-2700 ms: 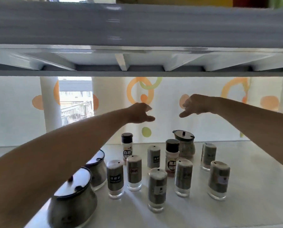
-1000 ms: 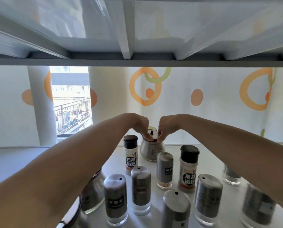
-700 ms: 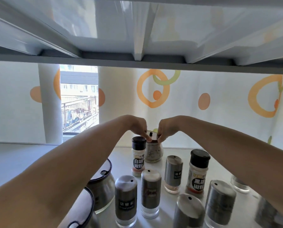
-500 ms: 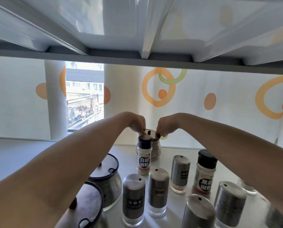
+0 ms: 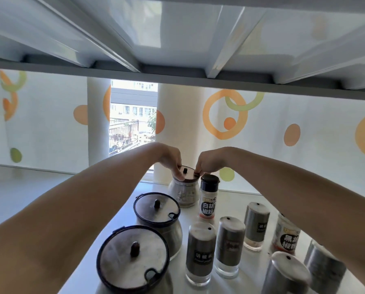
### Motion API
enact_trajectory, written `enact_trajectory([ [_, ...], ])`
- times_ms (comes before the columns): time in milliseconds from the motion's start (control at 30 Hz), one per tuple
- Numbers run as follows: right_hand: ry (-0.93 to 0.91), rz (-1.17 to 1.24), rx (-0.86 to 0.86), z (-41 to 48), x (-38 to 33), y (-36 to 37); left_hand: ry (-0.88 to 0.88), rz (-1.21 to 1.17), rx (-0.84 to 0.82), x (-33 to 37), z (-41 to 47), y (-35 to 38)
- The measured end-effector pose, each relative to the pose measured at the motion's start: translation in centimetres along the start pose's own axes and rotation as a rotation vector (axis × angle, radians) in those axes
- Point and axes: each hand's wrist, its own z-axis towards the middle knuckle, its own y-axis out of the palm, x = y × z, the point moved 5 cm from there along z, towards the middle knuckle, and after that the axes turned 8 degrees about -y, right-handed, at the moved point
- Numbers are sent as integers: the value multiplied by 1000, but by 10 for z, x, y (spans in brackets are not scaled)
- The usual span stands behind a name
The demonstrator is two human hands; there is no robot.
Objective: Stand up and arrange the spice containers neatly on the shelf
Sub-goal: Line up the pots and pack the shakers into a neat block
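Observation:
A small lidded glass spice jar (image 5: 184, 193) stands at the back of the white shelf (image 5: 232, 199). My left hand (image 5: 170, 160) pinches the left rim of its dark lid and my right hand (image 5: 208, 161) pinches the right rim. Two bigger lidded jars (image 5: 157, 217) (image 5: 133, 258) stand in a line in front of it on the left. A white pepper bottle (image 5: 208, 198) with a black cap is upright just right of the held jar. Several steel-sleeved shakers (image 5: 200, 251) and a black pepper bottle (image 5: 286, 236) stand to the right.
The underside of the upper shelf (image 5: 177, 75) hangs low overhead. A curtain with orange and green circles (image 5: 262, 128) closes the back, with a gap showing a window (image 5: 131, 117). Bare shelf surface lies at the far left (image 5: 29, 187).
Both hands came down from mid-air onto the small jar's lid. The jar has shifted left, from right of the white pepper bottle to its left, behind the two big jars.

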Motion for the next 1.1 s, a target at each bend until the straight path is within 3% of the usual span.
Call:
enact_trajectory([
  [900, -37, -20, 31, -59, -67, 10, -58, -217, -7, -24, -92, 16],
  [1100, -49, -78, 30, -69, -69, 13, -91, -365, -35, -25, -100, 22],
])
